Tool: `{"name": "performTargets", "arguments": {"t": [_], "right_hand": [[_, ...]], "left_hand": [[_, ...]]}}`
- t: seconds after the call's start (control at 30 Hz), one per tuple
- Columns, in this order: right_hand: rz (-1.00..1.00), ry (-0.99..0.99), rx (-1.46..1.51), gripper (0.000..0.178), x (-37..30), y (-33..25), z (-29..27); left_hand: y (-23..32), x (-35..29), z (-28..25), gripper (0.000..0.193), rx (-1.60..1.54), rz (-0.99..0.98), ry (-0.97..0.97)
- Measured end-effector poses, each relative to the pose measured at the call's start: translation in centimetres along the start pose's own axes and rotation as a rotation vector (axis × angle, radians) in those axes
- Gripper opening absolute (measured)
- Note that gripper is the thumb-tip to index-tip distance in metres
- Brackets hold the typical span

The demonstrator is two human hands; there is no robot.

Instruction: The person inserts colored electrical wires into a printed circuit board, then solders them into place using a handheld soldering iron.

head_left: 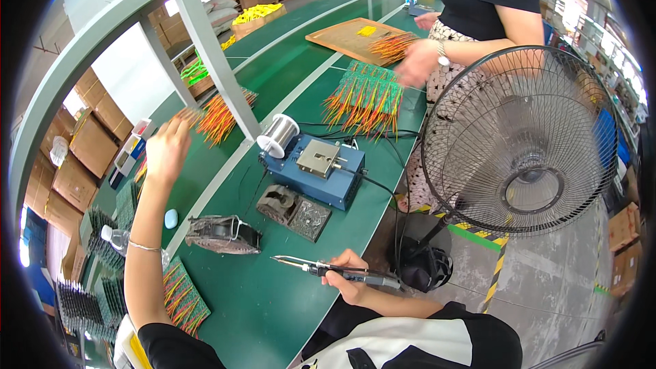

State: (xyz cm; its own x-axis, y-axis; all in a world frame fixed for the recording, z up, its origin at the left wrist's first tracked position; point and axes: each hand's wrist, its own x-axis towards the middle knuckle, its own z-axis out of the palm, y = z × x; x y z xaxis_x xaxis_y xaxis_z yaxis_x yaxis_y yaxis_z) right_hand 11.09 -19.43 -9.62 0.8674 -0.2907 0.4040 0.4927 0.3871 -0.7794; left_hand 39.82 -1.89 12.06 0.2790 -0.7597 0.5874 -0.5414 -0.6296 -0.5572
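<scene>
My right hand [347, 276] is wrapped round a soldering iron [318, 268], its metal tip pointing left over the green bench. My left arm stretches far forward, and my left hand [169, 150] is beside a bundle of red, orange and yellow wires [217, 121]. Its fingertips are blurred, so whether they hold anything does not show. Close to my left forearm lies a green circuit board panel with coloured wires [183, 294]. In front of the iron sit a small dark fan [223, 234] and a dark tip-cleaning tray [294, 213].
A blue soldering station [321, 171] carries a solder wire spool [278, 135]. Beyond it lies another wired board panel [365, 99]. A co-worker's hand [418, 63] is over the bench. A large pedestal fan [523, 140] stands right. Black racks [85, 304] fill the left, and a grey post [208, 48] rises ahead.
</scene>
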Motion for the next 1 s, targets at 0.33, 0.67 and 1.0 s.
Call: {"name": "performTargets", "arguments": {"t": [0.33,0.67,1.0], "right_hand": [[-0.051,0.092,0.015,0.013,-0.2,0.1,0.5],[-0.073,0.072,-0.035,0.016,-0.2,0.3,0.4],[-0.123,0.094,-0.08,0.022,-0.3,0.7,0.6]], "left_hand": [[-2.6,-6.4,10.8,0.018,-0.05,-0.149,-0.241],[-3.1,-11.0,16.0,0.023,-0.101,-0.223,-0.212],[-2.2,-11.4,16.2,0.015,-0.131,-0.41,-0.632]]}}
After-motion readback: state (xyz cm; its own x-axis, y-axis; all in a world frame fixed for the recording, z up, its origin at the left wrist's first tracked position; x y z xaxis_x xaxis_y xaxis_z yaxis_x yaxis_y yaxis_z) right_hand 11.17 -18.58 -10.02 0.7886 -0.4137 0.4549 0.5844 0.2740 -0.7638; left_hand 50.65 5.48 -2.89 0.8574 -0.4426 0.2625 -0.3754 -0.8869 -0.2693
